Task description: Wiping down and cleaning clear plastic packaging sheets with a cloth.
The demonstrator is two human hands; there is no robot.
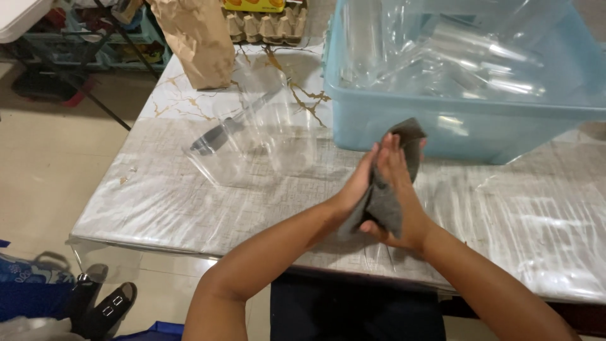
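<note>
My left hand (361, 183) and my right hand (399, 189) are pressed together, palm to palm, over the table's near half. A dark grey cloth (385, 205) is sandwiched between them; its top end sticks out above my fingertips and its lower end hangs below my palms. Both hands hold the cloth. Just beyond my fingertips stands a light blue plastic tub (442, 129) filled with several clear plastic pieces.
A clear plastic face shield (252, 136) with a dark band lies on the table left of my hands. A brown paper bag (196, 41) and an egg carton (265, 25) stand at the far edge. Bags and shoes (101, 303) sit on the floor, lower left.
</note>
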